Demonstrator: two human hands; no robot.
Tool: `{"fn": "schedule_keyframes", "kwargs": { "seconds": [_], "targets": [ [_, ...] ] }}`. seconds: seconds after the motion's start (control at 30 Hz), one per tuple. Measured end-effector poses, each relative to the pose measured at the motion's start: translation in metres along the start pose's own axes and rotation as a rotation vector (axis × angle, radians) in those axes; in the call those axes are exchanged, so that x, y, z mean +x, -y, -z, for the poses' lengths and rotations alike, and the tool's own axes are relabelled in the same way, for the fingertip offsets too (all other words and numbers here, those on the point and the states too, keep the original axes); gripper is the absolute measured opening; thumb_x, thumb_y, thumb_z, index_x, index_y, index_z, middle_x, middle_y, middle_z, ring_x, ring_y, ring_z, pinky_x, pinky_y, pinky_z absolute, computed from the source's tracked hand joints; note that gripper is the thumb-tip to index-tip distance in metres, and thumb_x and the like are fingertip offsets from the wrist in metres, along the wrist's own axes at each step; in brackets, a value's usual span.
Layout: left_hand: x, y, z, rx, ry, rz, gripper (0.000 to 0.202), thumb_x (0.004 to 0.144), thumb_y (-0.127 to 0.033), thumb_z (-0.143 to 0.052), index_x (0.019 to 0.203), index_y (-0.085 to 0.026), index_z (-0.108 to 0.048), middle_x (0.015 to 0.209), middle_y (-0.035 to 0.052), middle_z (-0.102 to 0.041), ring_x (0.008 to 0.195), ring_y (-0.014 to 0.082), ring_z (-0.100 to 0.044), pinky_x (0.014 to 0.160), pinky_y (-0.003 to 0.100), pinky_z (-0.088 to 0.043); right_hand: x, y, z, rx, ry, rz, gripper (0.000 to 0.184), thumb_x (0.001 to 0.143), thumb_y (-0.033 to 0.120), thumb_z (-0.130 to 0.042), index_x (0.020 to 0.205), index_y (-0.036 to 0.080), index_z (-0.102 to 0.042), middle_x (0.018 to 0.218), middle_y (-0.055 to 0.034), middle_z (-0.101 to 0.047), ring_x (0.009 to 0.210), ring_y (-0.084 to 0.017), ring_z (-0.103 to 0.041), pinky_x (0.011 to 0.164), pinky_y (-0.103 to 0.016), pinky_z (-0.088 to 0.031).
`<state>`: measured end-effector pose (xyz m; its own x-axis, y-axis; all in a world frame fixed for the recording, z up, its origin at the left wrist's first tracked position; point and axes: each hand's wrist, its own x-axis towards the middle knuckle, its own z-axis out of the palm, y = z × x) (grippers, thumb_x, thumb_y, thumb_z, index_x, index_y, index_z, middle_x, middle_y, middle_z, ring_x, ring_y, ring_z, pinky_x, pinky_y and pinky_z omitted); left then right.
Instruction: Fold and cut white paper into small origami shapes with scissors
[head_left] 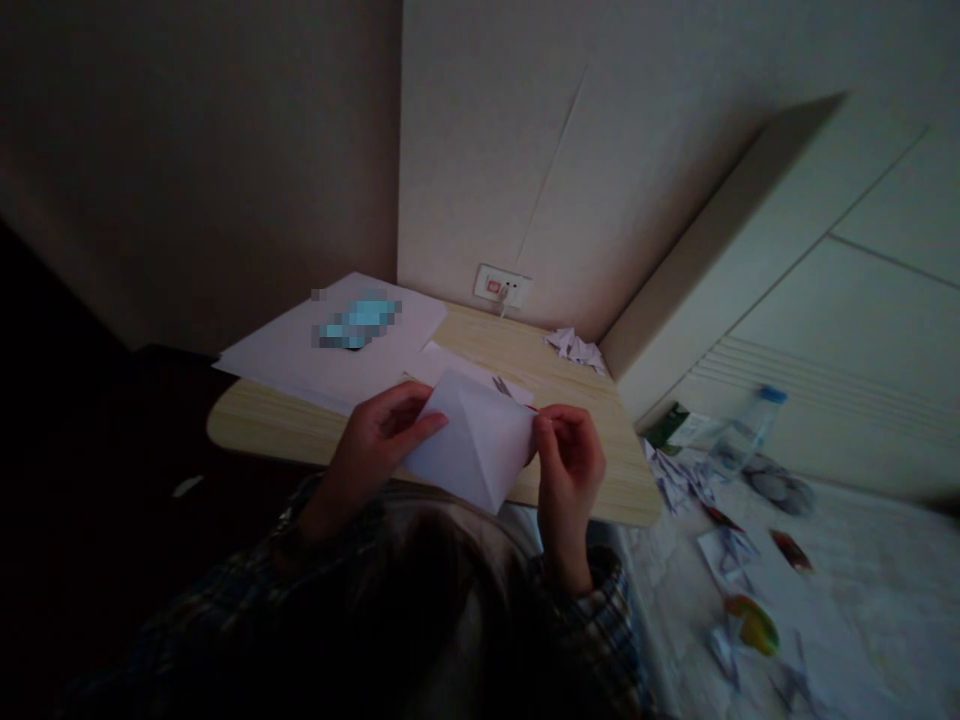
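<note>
Between my hands, above the front of the small wooden table (615, 470), is a folded sheet of white paper (472, 440) with a crease running down it. My left hand (386, 430) pinches its left edge, thumb on top. At the right corner, my right hand (566, 450) grips it between thumb and fingers. Behind the held paper lies another white sheet (450, 360) on the table. Metal scissor-like tips (501, 386) show on that sheet, and the rest of that tool is mostly hidden by the paper.
A stack of white paper (300, 360) at the table's left carries a blurred phone-like object (360, 322). Folded paper pieces (574, 348) lie at the back right. A wall socket (502, 287) holds a plug. On the bed (885, 560) are a plastic bottle (750, 430) and several folded papers.
</note>
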<state>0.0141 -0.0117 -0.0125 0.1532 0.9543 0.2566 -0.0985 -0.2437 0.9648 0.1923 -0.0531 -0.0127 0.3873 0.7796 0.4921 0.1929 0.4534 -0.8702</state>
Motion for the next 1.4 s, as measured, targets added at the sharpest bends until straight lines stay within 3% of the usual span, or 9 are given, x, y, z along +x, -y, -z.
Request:
{"fn": "schedule_keyframes", "kwargs": {
  "seconds": [0.17,0.27,0.33,0.43,0.83,0.97,1.17,1.33,1.4],
  "targets": [
    [0.000,-0.004,0.002,0.055,-0.109,0.036,0.025,0.065,-0.041,-0.076,0.069,-0.020,-0.064,0.068,-0.0023,-0.065,0.065,0.0158,-0.059,0.058,0.023,-0.046,0.000,-0.005,-0.002,0.052,0.092,-0.079,0.009,0.085,0.030,-0.059,0.089,0.021,-0.057,0.067,0.0049,-0.057,0.052,-0.009,-0.052,0.046,-0.019,-0.043],
    [0.000,-0.003,0.003,0.101,-0.160,0.018,0.028,0.074,-0.047,-0.066,0.075,-0.020,-0.066,0.069,-0.0011,-0.065,0.066,0.0163,-0.058,0.056,0.023,-0.044,0.000,-0.007,-0.003,0.055,0.101,-0.098,0.009,0.084,0.029,-0.060,0.088,0.021,-0.057,0.066,0.0049,-0.057,0.053,-0.009,-0.051,0.046,-0.019,-0.042],
    [-0.001,-0.003,0.004,0.086,-0.149,0.017,0.030,0.083,-0.048,-0.056,0.090,-0.021,-0.068,0.074,-0.0005,-0.067,0.069,0.0161,-0.059,0.057,0.022,-0.045,0.001,-0.008,-0.003,0.065,0.097,-0.115,0.008,0.083,0.028,-0.060,0.087,0.021,-0.058,0.064,0.0052,-0.056,0.054,-0.009,-0.050,0.047,-0.018,-0.041],
    [-0.001,-0.004,0.006,0.075,-0.100,0.001,0.029,0.084,-0.041,-0.057,0.104,-0.023,-0.067,0.080,-0.0006,-0.069,0.073,0.0151,-0.061,0.062,0.022,-0.047,0.002,-0.010,-0.003,0.082,0.099,-0.141,0.009,0.082,0.028,-0.060,0.086,0.021,-0.060,0.063,0.0052,-0.056,0.054,-0.009,-0.049,0.047,-0.019,-0.038],
    [0.001,-0.006,0.009,0.033,-0.043,-0.041,0.031,0.074,-0.026,-0.065,0.103,-0.018,-0.066,0.091,0.0041,-0.070,0.076,0.0152,-0.065,0.061,0.022,-0.051,0.003,-0.019,0.000,0.097,0.091,-0.237,0.013,0.078,0.033,-0.062,0.084,0.021,-0.063,0.069,0.0033,-0.060,0.059,-0.012,-0.048,0.050,-0.022,-0.033],
    [0.001,-0.006,0.010,0.063,-0.004,-0.027,0.025,0.072,-0.024,-0.064,0.095,-0.017,-0.068,0.091,0.0047,-0.070,0.077,0.0160,-0.065,0.061,0.023,-0.052,0.003,-0.021,0.001,0.140,0.097,-0.291,0.015,0.077,0.034,-0.064,0.085,0.021,-0.065,0.070,0.0027,-0.060,0.059,-0.012,-0.047,0.050,-0.022,-0.031],
    [0.001,-0.008,0.009,0.047,-0.062,-0.021,0.014,0.067,-0.028,-0.069,0.074,-0.017,-0.065,0.076,0.0017,-0.067,0.066,0.0149,-0.062,0.058,0.024,-0.051,0.005,-0.016,0.000,0.098,0.132,-0.323,0.019,0.076,0.038,-0.064,0.083,0.020,-0.066,0.070,0.0016,-0.061,0.055,-0.012,-0.044,0.048,-0.024,-0.029],
    [0.003,-0.007,0.009,0.060,-0.143,0.005,0.020,0.062,-0.034,-0.073,0.064,-0.018,-0.061,0.063,-0.0006,-0.062,0.061,0.0154,-0.058,0.056,0.024,-0.047,0.002,-0.019,0.000,0.095,0.167,-0.277,0.032,0.086,0.046,-0.049,0.085,0.021,-0.069,0.073,-0.0012,-0.064,0.062,-0.015,-0.052,0.055,-0.027,-0.038],
    [0.003,-0.006,0.009,0.060,-0.177,0.022,0.020,0.061,-0.033,-0.073,0.062,-0.018,-0.060,0.061,-0.0014,-0.061,0.061,0.0152,-0.057,0.056,0.024,-0.045,-0.002,-0.025,-0.001,0.129,0.120,-0.270,0.033,0.088,0.046,-0.046,0.086,0.022,-0.069,0.072,-0.0017,-0.065,0.066,-0.017,-0.055,0.059,-0.028,-0.042]
  ]
}}
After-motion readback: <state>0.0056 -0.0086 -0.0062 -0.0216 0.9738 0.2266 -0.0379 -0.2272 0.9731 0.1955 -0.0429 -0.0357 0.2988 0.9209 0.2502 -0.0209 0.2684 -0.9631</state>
